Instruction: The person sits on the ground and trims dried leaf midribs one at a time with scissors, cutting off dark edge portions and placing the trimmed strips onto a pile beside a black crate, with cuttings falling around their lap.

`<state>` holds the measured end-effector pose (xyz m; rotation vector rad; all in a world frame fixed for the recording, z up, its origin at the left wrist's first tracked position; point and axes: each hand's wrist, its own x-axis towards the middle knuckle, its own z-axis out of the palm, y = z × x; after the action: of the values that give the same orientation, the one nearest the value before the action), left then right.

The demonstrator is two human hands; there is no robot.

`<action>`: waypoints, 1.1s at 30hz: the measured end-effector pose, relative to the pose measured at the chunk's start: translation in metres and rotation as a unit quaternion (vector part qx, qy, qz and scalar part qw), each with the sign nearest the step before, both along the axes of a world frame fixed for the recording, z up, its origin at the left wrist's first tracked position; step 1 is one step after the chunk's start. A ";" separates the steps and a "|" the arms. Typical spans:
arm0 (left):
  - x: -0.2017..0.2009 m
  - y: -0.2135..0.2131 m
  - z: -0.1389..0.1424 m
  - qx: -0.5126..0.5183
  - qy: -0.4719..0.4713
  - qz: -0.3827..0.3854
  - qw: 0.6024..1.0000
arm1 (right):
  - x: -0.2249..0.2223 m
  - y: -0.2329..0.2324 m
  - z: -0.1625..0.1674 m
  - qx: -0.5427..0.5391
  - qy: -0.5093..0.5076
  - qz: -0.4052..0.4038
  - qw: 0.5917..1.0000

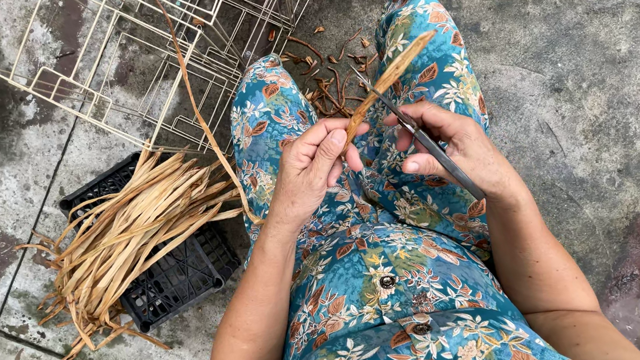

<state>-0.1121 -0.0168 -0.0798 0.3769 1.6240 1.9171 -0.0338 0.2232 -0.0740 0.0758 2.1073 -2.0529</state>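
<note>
My left hand (311,166) grips a dried tan leaf strip (390,79) near its lower end; the strip points up and right over my lap. My right hand (452,146) holds a dark metal blade (427,141), perhaps scissors, whose tip touches the strip just above my left fingers. Both hands hover above my knees, which are covered by a teal floral garment (385,264).
A pile of dried leaf strips (132,235) lies on a black plastic crate (173,280) at my left. A white wire rack (138,55) lies on the concrete floor beyond it. Brown trimmings (327,89) are scattered between my knees.
</note>
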 end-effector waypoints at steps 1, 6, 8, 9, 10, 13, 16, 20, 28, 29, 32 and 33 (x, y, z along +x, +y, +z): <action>0.000 0.000 -0.001 0.009 -0.001 0.007 1.000 | 0.000 0.000 0.000 0.007 0.000 -0.002 1.000; -0.001 0.003 -0.005 -0.005 0.017 0.032 0.999 | 0.000 -0.001 0.003 0.044 0.015 -0.011 0.999; -0.001 0.004 -0.007 0.013 -0.025 0.054 0.998 | 0.000 -0.001 0.003 0.066 0.009 -0.016 0.998; -0.001 0.003 -0.008 0.021 -0.045 0.065 0.997 | -0.001 -0.002 0.001 0.046 0.019 -0.025 0.998; 0.000 0.002 -0.009 0.027 -0.055 0.064 0.996 | -0.002 -0.004 0.000 0.026 0.029 -0.034 0.999; 0.002 0.001 -0.011 0.026 -0.066 0.061 0.996 | -0.001 -0.005 -0.003 -0.005 0.036 -0.072 0.997; 0.005 0.005 -0.009 0.001 -0.022 0.055 0.998 | 0.000 -0.007 -0.006 -0.014 0.047 -0.100 0.994; 0.006 0.013 0.003 -0.079 0.153 0.096 0.980 | -0.001 -0.011 -0.010 -0.010 0.078 -0.100 0.992; 0.001 0.028 0.019 -0.132 0.183 0.151 0.962 | 0.000 -0.022 -0.010 0.032 0.041 -0.087 0.995; 0.000 0.030 0.016 -0.079 0.121 0.137 0.980 | 0.000 -0.023 -0.009 0.022 0.040 -0.086 0.995; -0.002 0.031 0.007 -0.030 0.009 0.109 0.994 | -0.002 -0.026 -0.008 0.026 0.083 -0.072 0.994; -0.002 0.030 0.004 -0.032 -0.016 0.101 0.994 | -0.002 -0.027 -0.008 0.039 0.072 -0.074 0.994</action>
<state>-0.1140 0.0134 -0.0758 0.1603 1.7551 1.9995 -0.0362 0.1964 -0.0825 0.1000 2.3344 -2.1153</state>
